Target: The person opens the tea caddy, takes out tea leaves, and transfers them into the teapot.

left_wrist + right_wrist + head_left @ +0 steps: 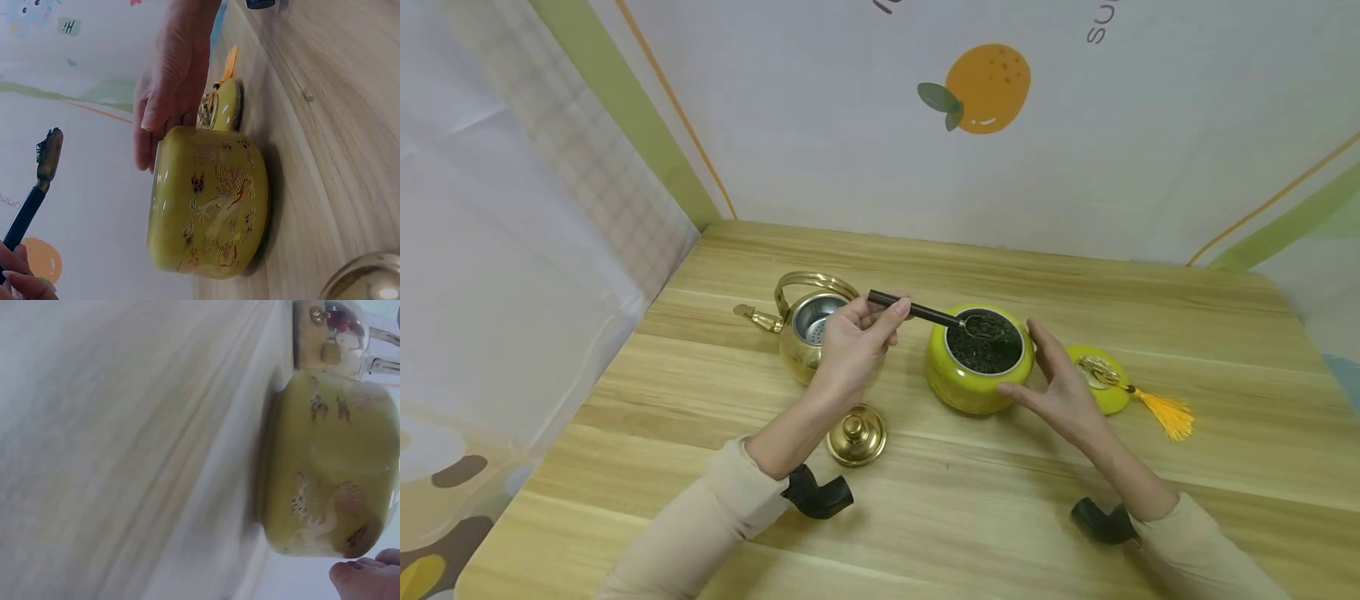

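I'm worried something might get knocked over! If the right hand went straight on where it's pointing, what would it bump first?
Probably the yellow jar. The right hand is right beside it, and may even be touching it; I can't tell for sure.

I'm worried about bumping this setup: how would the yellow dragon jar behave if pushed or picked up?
The yellow dragon jar looks glossy and smooth, so it may feel slippery. Its squat, wide body suggests it would slide before tipping. With its mouth uncovered, a sharp tilt would probably spill the dark dried leaves.
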`<state>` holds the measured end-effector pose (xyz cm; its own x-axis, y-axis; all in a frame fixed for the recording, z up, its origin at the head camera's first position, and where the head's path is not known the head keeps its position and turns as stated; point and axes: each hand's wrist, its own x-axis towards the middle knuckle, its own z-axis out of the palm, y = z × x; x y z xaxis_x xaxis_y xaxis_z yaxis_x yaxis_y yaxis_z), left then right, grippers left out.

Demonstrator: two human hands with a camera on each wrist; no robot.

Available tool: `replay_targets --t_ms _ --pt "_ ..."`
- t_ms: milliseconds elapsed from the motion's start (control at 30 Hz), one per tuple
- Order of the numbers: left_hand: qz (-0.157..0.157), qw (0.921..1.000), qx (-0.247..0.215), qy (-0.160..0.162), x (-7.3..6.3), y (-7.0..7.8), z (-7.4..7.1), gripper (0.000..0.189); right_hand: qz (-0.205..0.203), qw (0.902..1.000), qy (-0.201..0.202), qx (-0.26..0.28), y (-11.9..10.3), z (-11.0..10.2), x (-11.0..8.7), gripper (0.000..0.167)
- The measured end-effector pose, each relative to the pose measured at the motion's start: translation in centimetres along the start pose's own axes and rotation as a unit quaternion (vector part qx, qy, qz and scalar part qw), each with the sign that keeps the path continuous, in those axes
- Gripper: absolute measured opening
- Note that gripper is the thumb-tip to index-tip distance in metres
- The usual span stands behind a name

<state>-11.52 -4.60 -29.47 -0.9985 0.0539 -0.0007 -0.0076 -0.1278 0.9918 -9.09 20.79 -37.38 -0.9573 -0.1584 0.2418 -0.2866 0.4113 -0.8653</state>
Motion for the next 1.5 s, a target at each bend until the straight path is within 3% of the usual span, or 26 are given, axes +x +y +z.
replay_targets --t_ms 233,467,833,1133,1500 --pt "0.011 0.9997 -0.017 0.015 -0.4 0.8 -1.6 0.016 -0.019 0.9995 0.021 -0.011 -1.5 0.1 -0.3 0.090" --pt "0.018 0.9983 -0.023 0.051 -0.9 1.6 -3.6 0.003 -0.061 0.9972 0.042 -0.001 -3.4 0.9 -0.1 0.090" --pt "0.023 0.9927 -0.024 0.116 -2.1 2.1 -7.0 0.006 -0.103 0.9925 0.015 0.065 -5.6 4.2 0.8 0.087" --pt "0.020 0.9876 -0.027 0.153 -2.7 1.9 -9.2 0.004 -0.068 0.9923 -0.026 0.100 -6.3 7.2 1.7 0.082" --pt "0.021 0.9822 -0.025 0.185 -2.4 1.2 -11.0 0.008 -0.034 0.9942 -0.049 0.090 -6.0 10.7 4.3 0.083"
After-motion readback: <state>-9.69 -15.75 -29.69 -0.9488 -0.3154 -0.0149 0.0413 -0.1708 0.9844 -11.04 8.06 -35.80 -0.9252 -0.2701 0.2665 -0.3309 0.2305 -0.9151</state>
